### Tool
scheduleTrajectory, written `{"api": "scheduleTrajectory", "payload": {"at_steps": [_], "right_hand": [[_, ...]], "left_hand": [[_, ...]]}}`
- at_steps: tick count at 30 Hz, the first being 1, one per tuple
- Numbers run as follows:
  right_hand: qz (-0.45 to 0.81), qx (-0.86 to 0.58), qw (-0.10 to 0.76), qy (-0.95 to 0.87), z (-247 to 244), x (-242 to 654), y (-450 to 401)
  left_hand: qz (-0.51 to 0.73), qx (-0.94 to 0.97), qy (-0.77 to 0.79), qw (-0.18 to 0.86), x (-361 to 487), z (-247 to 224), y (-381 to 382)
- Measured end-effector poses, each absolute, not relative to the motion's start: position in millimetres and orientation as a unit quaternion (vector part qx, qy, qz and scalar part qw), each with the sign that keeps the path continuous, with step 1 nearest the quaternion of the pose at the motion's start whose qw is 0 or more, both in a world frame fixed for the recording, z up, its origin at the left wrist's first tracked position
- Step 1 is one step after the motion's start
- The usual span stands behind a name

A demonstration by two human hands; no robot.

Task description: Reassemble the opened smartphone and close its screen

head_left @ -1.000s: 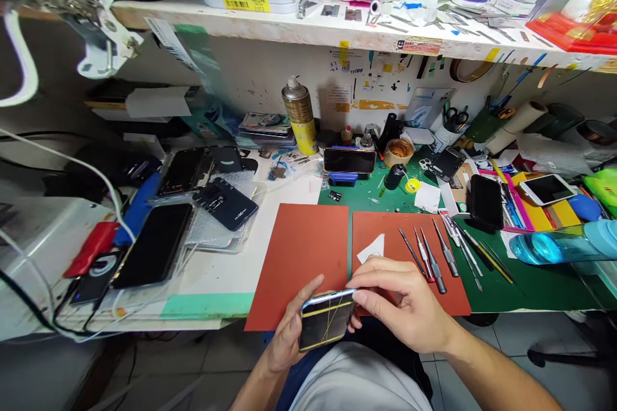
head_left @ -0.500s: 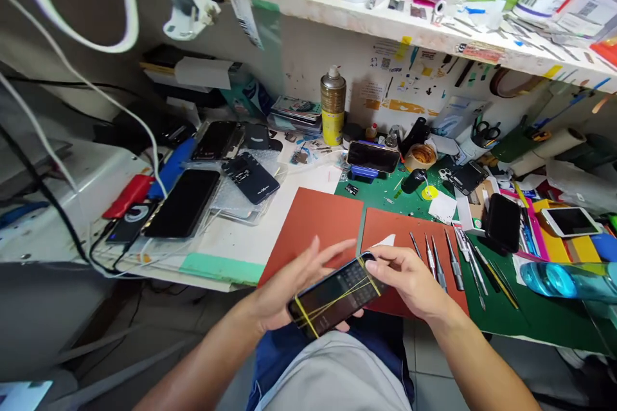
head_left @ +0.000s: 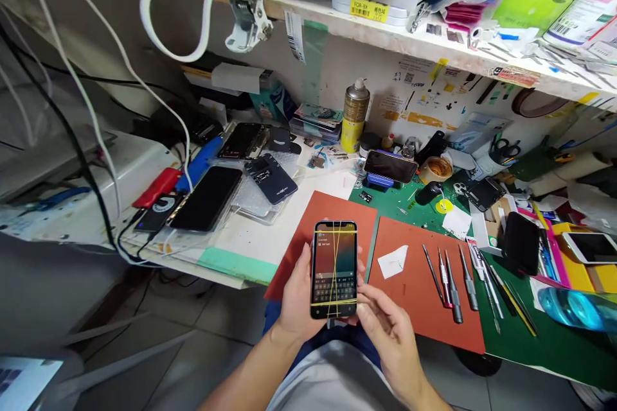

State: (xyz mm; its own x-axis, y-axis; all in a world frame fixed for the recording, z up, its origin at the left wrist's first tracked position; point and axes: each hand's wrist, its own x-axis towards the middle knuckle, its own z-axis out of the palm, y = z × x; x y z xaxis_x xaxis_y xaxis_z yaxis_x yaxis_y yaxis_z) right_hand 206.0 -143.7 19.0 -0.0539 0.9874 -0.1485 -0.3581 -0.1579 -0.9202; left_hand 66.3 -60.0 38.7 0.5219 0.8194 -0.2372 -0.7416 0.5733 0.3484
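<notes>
A smartphone (head_left: 334, 263) with its screen lit and a keyboard showing is held upright above my lap. Yellow rubber bands (head_left: 336, 247) cross its front lengthwise and run over its top and bottom. My left hand (head_left: 297, 298) wraps round the phone's left side, its fingertips showing at the right edge. At the lower right corner, my right hand (head_left: 388, 327) has its thumb and curled fingers against the phone's edge. A short dark connector (head_left: 330, 322) shows below the bottom edge.
Red-brown mats (head_left: 318, 212) lie on the bench with a white paper scrap (head_left: 393, 261) and several tweezers (head_left: 453, 289). More phones (head_left: 206, 199) lie left. A spray can (head_left: 355, 117) stands behind. A blue bottle (head_left: 573, 308) lies right. A cluttered shelf (head_left: 385, 26) overhangs.
The phone has turned from a slanted, nearly sideways hold to upright, and its screen is brighter. My right hand has shifted from its upper end to the lower right corner. The view has swung left.
</notes>
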Motion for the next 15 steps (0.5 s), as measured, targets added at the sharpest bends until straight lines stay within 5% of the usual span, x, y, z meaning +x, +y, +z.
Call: {"api": "scheduleTrajectory", "payload": {"at_steps": [7, 15], "right_hand": [[0.372, -0.552, 0.529, -0.526, 29, 231, -143], [0.186, -0.422, 0.485, -0.743, 44, 222, -146]], "left_hand": [[0.436, 0.078, 0.175, 0.879, 57, 35, -66], [0.425, 0.064, 0.194, 0.882, 55, 33, -68]]}}
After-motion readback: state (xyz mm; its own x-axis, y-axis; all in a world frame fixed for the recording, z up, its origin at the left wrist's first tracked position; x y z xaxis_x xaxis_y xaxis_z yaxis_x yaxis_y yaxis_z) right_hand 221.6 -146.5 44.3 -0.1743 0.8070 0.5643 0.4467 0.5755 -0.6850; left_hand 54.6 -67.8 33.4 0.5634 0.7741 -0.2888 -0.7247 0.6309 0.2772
